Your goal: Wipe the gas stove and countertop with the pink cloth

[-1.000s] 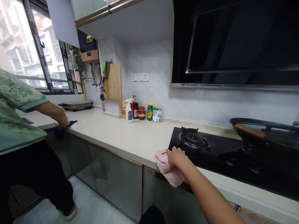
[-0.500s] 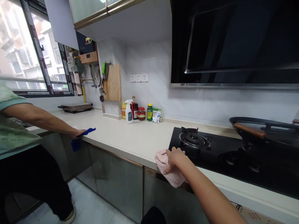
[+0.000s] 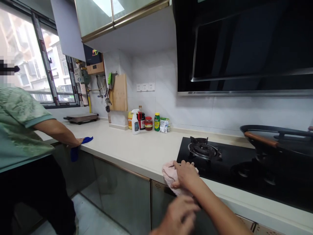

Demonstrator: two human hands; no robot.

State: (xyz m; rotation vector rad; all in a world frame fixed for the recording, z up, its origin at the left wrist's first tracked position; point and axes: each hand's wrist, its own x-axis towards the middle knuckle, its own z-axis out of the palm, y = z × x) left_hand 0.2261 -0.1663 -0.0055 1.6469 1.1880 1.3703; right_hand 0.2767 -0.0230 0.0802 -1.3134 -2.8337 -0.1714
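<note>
My right hand (image 3: pixel 187 174) is closed on a pink cloth (image 3: pixel 170 173), pressed down at the front edge of the countertop beside the black gas stove (image 3: pixel 220 178). Part of the cloth hangs over the edge. My left hand (image 3: pixel 178 217), blurred, is just below the cloth in front of the cabinets; its fingers are loosely bent and apart, with nothing visible in them. The near burner (image 3: pixel 204 148) lies just beyond my right hand.
At left, another person (image 3: pixel 26 124) leans on the counter (image 3: pixel 117 147) with a blue cloth (image 3: pixel 87 140). A spray bottle (image 3: pixel 135 123), jars and a green bottle (image 3: pixel 156 122) stand by the wall. A large wok (image 3: pixel 276 138) sits on the stove's right side under the range hood (image 3: pixel 244 49).
My left hand has come into view from below, near the cloth. My right hand stays on the pink cloth at nearly the same spot. The other person's hand and blue cloth have shifted left.
</note>
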